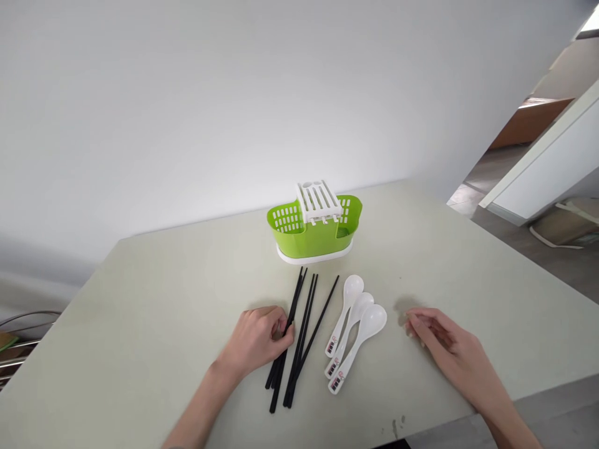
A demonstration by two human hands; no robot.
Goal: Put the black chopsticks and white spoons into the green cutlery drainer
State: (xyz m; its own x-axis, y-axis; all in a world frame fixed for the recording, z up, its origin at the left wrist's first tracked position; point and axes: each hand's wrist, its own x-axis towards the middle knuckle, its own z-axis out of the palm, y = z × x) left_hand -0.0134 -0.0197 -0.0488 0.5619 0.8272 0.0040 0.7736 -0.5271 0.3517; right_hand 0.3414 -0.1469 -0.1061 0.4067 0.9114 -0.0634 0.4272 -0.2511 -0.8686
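My left hand (pixel 262 337) is closed around the upper part of a few black chopsticks (pixel 279 374) at the left of the group, which rest on the table. Just right of it lie several more black chopsticks (pixel 304 330), their thin ends pointing away from me. Beside these, three white spoons (pixel 367 324) overlap in a fan, bowls away from me and printed handle ends toward me. My right hand (pixel 444 343) hovers low over the table to the right of the spoons, fingers loosely bent, with nothing in it.
A green slotted utensil basket (pixel 322 240) with a white base and a white slotted top (pixel 319 199) stands behind the chopsticks, near the wall (pixel 210 112). The pale table (pixel 163 299) ends at a slanted right edge. A metal rack (pixel 21 358) shows at far left.
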